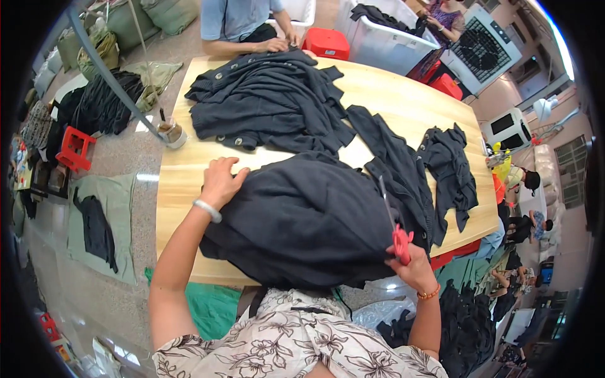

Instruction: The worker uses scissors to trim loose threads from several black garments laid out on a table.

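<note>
A large dark knitted garment (302,217) lies spread and bunched before me, partly hanging over the table's near edge. My left hand (222,181) rests at its far left edge, fingers spread and bent, with a pale bangle on the wrist. At the garment's right side, my right hand (413,269) is closed round a pair of scissors (401,244) with red handles. Their metal blades point away from me over the cloth. Whether those fingers also pinch the fabric, I cannot tell.
Across the wooden table (173,214), a person in a blue shirt (236,22) handles a pile of dark buttoned garments (268,97). More dark garments (450,167) lie at the right. A small jar (171,133) stands near the left edge, by a slanting pole (107,72).
</note>
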The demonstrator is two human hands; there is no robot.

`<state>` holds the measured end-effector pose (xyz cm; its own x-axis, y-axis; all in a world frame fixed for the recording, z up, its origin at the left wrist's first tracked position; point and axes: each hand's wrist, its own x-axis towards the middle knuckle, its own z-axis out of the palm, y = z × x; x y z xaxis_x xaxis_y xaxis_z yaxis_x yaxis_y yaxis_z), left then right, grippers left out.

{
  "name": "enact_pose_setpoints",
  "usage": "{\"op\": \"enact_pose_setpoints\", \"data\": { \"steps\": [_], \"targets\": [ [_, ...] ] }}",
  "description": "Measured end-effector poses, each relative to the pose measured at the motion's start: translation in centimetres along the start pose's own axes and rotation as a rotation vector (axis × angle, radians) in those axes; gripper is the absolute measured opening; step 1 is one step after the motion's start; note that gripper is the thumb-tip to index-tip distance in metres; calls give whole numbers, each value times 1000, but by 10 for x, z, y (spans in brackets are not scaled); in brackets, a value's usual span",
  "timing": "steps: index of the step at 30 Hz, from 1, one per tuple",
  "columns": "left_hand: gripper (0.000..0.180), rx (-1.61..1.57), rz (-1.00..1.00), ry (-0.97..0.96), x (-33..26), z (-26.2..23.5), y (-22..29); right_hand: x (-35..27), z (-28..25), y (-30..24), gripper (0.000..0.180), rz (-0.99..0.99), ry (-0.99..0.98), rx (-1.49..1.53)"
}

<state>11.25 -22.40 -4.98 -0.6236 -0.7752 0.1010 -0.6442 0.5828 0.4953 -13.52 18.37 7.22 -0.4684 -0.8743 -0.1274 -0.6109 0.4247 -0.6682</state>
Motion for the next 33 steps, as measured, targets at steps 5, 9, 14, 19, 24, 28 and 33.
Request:
{"op": "enact_pose_setpoints", "data": {
  "steps": [5,9,14,19,24,28,33],
  "targets": [
    [63,-243,-218,-541,75,70,-6,4,-14,6,19,169,-173,158],
    [84,-115,-150,-794,96,113,-25,49,-15,82,20,228,127,184],
    [67,-343,-451,-899,98,100,-17,146,0,162,46,475,29,273],
    [40,-246,-363,-966,106,90,-34,196,77,227,55,337,-234,303],
    [37,-130,-110,-678,94,65,-33,198,59,207,44,338,-418,456],
    [29,25,47,-150,79,20,41,179,30,187,30,275,-214,396],
    [29,138,344,277,35,-41,95,139,-29,150,13,39,251,378]
  ]
}}
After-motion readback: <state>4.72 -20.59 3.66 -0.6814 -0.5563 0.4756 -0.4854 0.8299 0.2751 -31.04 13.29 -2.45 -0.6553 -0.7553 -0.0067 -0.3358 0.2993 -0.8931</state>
